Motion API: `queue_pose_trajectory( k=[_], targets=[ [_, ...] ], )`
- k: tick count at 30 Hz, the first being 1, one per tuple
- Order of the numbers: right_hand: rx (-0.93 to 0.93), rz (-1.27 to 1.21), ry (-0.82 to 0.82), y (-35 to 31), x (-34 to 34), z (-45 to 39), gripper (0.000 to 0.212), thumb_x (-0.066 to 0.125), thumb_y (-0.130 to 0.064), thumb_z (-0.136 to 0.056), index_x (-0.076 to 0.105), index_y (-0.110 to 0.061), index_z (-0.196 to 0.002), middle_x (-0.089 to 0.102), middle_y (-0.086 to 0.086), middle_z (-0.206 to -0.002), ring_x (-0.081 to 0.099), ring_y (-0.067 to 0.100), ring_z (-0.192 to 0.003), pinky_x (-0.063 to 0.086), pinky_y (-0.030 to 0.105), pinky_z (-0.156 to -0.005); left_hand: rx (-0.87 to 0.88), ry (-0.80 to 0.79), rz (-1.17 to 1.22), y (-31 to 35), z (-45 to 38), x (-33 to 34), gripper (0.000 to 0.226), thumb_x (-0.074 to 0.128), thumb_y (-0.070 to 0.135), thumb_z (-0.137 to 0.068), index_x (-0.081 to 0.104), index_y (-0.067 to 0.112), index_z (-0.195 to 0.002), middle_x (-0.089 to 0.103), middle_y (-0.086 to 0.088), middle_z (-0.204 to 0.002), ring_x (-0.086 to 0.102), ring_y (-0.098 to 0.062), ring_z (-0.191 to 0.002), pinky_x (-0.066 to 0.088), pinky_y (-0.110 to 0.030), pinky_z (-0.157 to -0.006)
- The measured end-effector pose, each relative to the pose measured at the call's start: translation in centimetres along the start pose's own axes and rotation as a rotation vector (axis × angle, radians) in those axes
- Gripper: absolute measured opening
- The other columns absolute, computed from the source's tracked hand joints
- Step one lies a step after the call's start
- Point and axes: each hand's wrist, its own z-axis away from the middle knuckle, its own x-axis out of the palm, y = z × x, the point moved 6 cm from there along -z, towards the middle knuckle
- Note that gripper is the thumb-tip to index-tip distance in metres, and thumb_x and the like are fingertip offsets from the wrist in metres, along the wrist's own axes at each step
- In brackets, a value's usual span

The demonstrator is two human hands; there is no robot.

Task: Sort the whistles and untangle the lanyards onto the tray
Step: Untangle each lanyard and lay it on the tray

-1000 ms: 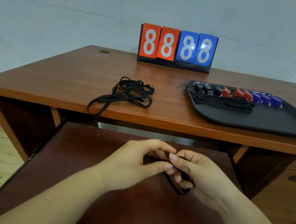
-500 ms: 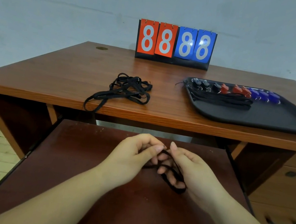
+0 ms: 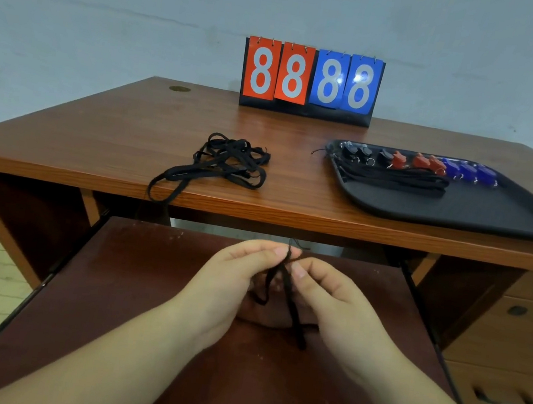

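Over the pull-out shelf, my left hand (image 3: pixel 235 275) and my right hand (image 3: pixel 336 307) both pinch one black lanyard (image 3: pixel 289 301), whose loops hang down between them. On the desk lies a tangled heap of black lanyards (image 3: pixel 225 166), one loop drooping over the front edge. The black tray (image 3: pixel 480 213) at the right holds straightened lanyards (image 3: pixel 396 180) and a back row of whistles: black whistles (image 3: pixel 363 153), red whistles (image 3: pixel 416 162), blue whistles (image 3: pixel 466 170).
A flip scoreboard (image 3: pixel 311 79) showing 8s stands at the back of the wooden desk (image 3: pixel 114 134). The dark pull-out shelf (image 3: pixel 132 286) lies under my hands. A drawer unit (image 3: pixel 520 347) sits at the right.
My hands have risen and drawn the lanyard upright; its top end now pokes above my fingertips and the loops hang lower between my palms.
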Motion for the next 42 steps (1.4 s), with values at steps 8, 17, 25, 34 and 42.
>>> queue_pose_trajectory(
  k=[8,17,25,34,42],
  targets=[
    [0.082,-0.296,-0.074,0.2,0.8,-0.1,0.041,0.062,-0.022,-0.074,0.06,-0.01,-0.113,0.07,0.006,-0.084,0.069,0.018,-0.076,0.057,0.027,-0.075,-0.072,-0.094,0.087,-0.9,0.2,0.6,0.025,0.056,0.029,-0.08,0.07,0.014,-0.093,0.071,-0.011,-0.084,0.068,-0.019,-0.074,0.055,-0.03,-0.06],
    [0.13,-0.131,-0.038,0.7,0.7,0.0,0.037,0.068,-0.025,-0.075,0.056,-0.024,-0.11,0.057,0.007,-0.072,0.04,0.003,-0.041,0.031,0.016,-0.04,-0.049,-0.028,0.049,-1.2,-0.2,0.0,0.024,0.051,0.023,-0.089,0.068,0.01,-0.099,0.069,-0.015,-0.09,0.063,-0.026,-0.087,0.052,-0.042,-0.084],
    [-0.065,0.354,0.046,-0.1,-0.1,-0.2,0.026,0.05,-0.023,-0.095,0.061,-0.017,-0.072,0.054,-0.02,-0.047,0.051,-0.005,-0.048,0.034,0.007,-0.049,-0.011,0.051,0.007,-1.3,-0.7,-0.6,0.021,0.052,0.021,-0.09,0.073,0.018,-0.088,0.07,-0.006,-0.098,0.066,-0.013,-0.091,0.053,-0.022,-0.078],
    [-0.068,0.281,0.039,0.2,-0.3,-0.5,0.028,0.048,-0.026,-0.095,0.068,-0.013,-0.079,0.06,-0.011,-0.058,0.051,-0.005,-0.049,0.034,0.009,-0.051,0.054,0.01,-0.063,-1.0,-0.5,-0.3,0.03,0.052,0.032,-0.085,0.074,0.013,-0.094,0.07,-0.007,-0.091,0.063,-0.017,-0.089,0.054,-0.026,-0.084],
    [0.013,0.475,-0.16,0.7,-1.0,-0.9,0.032,0.04,-0.033,-0.098,0.069,-0.027,-0.087,0.048,-0.009,-0.055,0.042,0.0,-0.049,0.037,0.016,-0.054,0.007,0.03,0.327,1.1,-1.1,-0.6,0.033,0.031,0.03,-0.1,0.05,0.015,-0.078,0.067,-0.001,-0.067,0.07,-0.015,-0.075,0.054,-0.031,-0.077]
  ],
)
